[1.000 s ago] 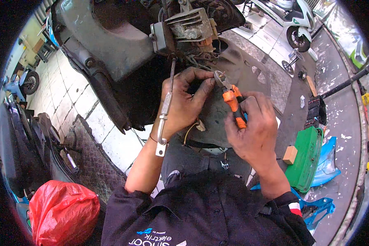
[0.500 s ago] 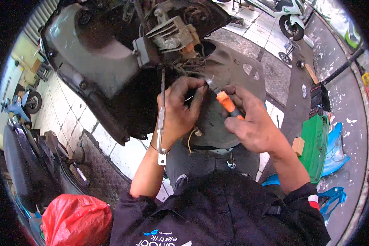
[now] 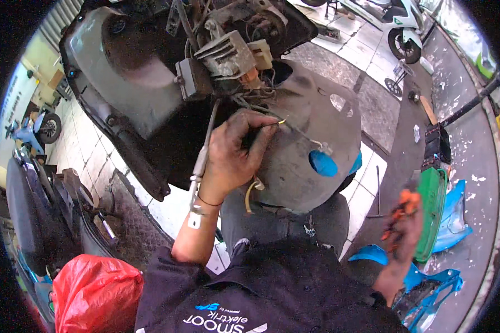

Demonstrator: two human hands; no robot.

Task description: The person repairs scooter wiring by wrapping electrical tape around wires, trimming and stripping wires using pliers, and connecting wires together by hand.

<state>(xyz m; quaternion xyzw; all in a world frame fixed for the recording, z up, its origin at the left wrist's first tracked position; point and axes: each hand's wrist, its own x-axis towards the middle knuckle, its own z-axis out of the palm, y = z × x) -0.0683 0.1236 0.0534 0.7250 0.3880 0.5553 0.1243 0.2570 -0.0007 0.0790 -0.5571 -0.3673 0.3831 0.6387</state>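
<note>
Your left hand (image 3: 230,158) fingers pinch a yellow-tipped wire (image 3: 278,122); right hand (image 3: 405,227) grips orange-handled pliers (image 3: 400,213). Tiled floor (image 3: 366,55) beyond, scooter panel (image 3: 300,133) beneath fingers.

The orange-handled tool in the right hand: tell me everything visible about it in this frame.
The orange-handled tool looks like a small pair of pliers or cutters, but motion blur hides its shape, so I cannot tell which. Its orange handles, plastic-looking, sit in the grip of the right hand, which is grimy and held out to the person's right, away from the scooter panel. It hangs over the dark pavement beside a green container without touching either. The metal tip is not clearly visible.
</note>
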